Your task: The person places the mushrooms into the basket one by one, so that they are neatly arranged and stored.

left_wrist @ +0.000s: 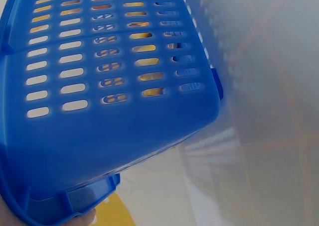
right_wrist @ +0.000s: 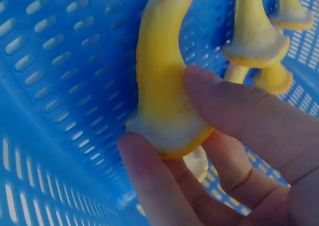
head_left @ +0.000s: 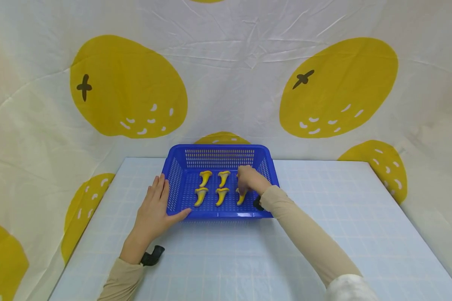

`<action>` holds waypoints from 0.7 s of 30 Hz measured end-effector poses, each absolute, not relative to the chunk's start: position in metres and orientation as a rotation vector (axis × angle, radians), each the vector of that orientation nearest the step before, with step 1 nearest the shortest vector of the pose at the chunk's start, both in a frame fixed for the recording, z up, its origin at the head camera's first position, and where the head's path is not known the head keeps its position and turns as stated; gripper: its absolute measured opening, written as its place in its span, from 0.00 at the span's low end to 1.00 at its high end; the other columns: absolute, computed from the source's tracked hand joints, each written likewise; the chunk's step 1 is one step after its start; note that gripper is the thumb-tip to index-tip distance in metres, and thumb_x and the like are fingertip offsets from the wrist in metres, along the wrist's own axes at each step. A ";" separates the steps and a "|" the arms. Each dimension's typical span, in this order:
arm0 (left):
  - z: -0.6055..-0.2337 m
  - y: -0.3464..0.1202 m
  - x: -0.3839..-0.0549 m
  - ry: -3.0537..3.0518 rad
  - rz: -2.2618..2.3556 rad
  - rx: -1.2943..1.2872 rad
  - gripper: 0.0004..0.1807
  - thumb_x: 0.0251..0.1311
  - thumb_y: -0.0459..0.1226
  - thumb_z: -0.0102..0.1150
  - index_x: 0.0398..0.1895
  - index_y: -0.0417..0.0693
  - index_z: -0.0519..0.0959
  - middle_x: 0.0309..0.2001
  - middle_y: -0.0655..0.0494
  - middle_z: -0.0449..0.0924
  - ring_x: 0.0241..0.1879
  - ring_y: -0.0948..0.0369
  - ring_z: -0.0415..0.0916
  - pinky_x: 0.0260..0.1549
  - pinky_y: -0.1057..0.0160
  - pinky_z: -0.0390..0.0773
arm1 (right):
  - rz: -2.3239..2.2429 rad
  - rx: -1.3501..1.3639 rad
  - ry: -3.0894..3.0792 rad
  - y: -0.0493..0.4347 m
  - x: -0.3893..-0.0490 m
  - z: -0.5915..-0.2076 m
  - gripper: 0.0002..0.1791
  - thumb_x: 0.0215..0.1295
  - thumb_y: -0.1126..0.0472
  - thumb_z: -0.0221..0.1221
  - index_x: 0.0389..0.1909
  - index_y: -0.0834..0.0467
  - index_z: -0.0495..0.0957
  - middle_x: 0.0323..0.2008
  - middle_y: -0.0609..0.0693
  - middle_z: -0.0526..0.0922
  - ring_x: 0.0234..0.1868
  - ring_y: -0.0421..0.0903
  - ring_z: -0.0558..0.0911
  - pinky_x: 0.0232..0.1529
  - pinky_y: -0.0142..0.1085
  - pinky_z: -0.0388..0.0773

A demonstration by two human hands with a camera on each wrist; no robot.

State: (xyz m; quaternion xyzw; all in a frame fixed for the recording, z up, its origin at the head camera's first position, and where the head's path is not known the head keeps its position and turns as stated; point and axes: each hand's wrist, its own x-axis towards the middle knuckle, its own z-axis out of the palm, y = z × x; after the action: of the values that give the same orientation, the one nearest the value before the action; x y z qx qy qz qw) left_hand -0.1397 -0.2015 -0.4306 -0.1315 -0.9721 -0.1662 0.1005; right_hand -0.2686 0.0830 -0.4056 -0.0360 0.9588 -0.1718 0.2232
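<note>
A blue plastic basket (head_left: 218, 215) with slotted walls holds several yellow trumpet-shaped mushrooms (head_left: 222, 196), laid out in two rows. My right hand (head_left: 251, 179) reaches in over the right end. Its thumb and fingers pinch the pale, flared cap end of the nearest right mushroom (right_wrist: 162, 76), whose curved stem points away from the palm. Part of another mushroom at the back right is hidden behind this hand. Along the basket's left rim lies my left hand (head_left: 152, 213), fingers straight and thumb spread onto the front rim; in the left wrist view the slotted wall (left_wrist: 99, 131) fills much of the frame.
The basket stands at the back middle of a table (head_left: 342, 217) with a pale blue checked cover. Behind it hangs a white cloth (head_left: 233, 92) printed with large yellow fruit. A black wrist strap (head_left: 153, 256) is on the left wrist.
</note>
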 end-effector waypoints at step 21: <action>-0.432 -0.202 -0.141 -2.880 -0.493 -0.384 0.65 0.53 0.69 0.59 0.75 0.26 0.49 0.77 0.33 0.39 0.77 0.42 0.34 0.74 0.47 0.39 | -0.438 -0.165 2.674 0.084 -0.259 -0.399 0.21 0.51 0.71 0.72 0.47 0.64 0.77 0.39 0.57 0.81 0.32 0.50 0.81 0.27 0.35 0.82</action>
State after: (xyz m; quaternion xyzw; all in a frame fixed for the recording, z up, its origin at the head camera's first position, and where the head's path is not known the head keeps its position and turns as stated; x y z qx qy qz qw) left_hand -0.1407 -0.2023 -0.4320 -0.1296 -0.9727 -0.1663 0.0970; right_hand -0.2593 0.0840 -0.3993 -0.0595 0.9627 -0.1577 0.2117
